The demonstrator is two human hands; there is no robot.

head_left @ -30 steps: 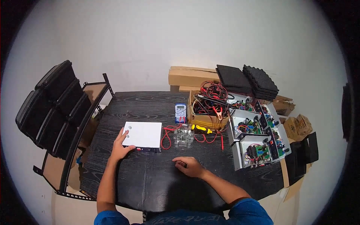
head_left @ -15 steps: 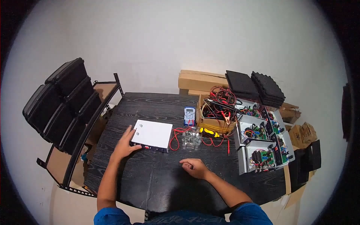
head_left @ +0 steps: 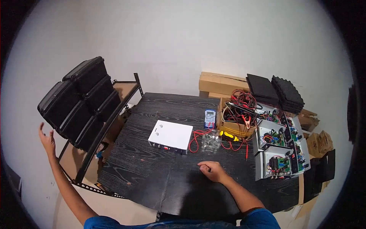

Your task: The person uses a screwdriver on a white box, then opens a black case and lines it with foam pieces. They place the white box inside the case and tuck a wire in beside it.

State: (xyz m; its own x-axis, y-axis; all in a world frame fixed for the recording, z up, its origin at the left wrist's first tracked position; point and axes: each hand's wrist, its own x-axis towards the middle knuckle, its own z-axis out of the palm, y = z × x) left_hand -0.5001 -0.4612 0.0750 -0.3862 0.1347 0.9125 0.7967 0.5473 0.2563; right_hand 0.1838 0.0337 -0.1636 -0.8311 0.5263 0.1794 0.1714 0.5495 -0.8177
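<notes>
My left hand (head_left: 47, 141) is raised at the far left, fingers spread and holding nothing, just beside the lower stacked black case (head_left: 63, 107). Resting on the table, my right hand (head_left: 212, 171) is curled into a loose fist with nothing visible in it. A white metal box (head_left: 171, 134) lies on the black table (head_left: 152, 179) between my hands, touched by neither. Its front edge carries a red switch and connectors. Right of it are a blue-and-white multimeter (head_left: 210, 118) with red leads, a clear plastic organizer of small parts (head_left: 211, 143) and a yellow-and-black screwdriver (head_left: 229, 136).
Several opened enclosures with circuit boards (head_left: 278, 164) are stacked at the table's right. A cardboard box of cables and clips (head_left: 238, 128) stands behind the screwdriver. Black foam sheets (head_left: 286, 93) lie at the back right. The metal shelf (head_left: 95, 160) borders the table's left side.
My left hand has let go of the white box and swung left and up to the black cases. My right hand stays curled on the table. The view has turned left.
</notes>
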